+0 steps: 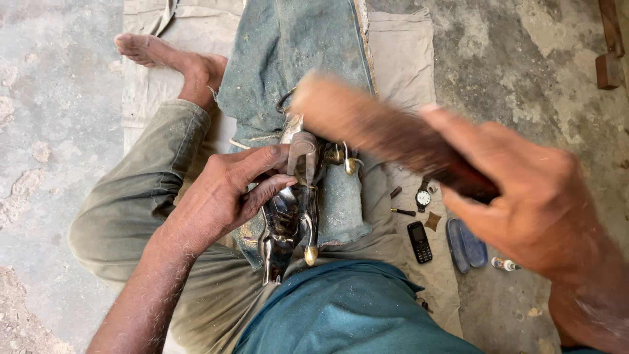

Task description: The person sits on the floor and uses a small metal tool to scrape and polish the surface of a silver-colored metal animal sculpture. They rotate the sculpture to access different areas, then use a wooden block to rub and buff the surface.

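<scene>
This looks like a simple workshop on the ground, maybe outdoors. The floor is rough, cracked concrete [52, 131], and a dusty cloth sheet [403, 59] is spread over it for sitting and working. Small work bits lie about on the sheet: a wristwatch [423, 196], a small black phone [419, 242], a little bottle [505, 264] and wood blocks [608, 69].

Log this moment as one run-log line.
left hand: grip on black sandal in lap | right hand: grip on brush, raised, blurred | wristwatch, phone on cloth
</scene>
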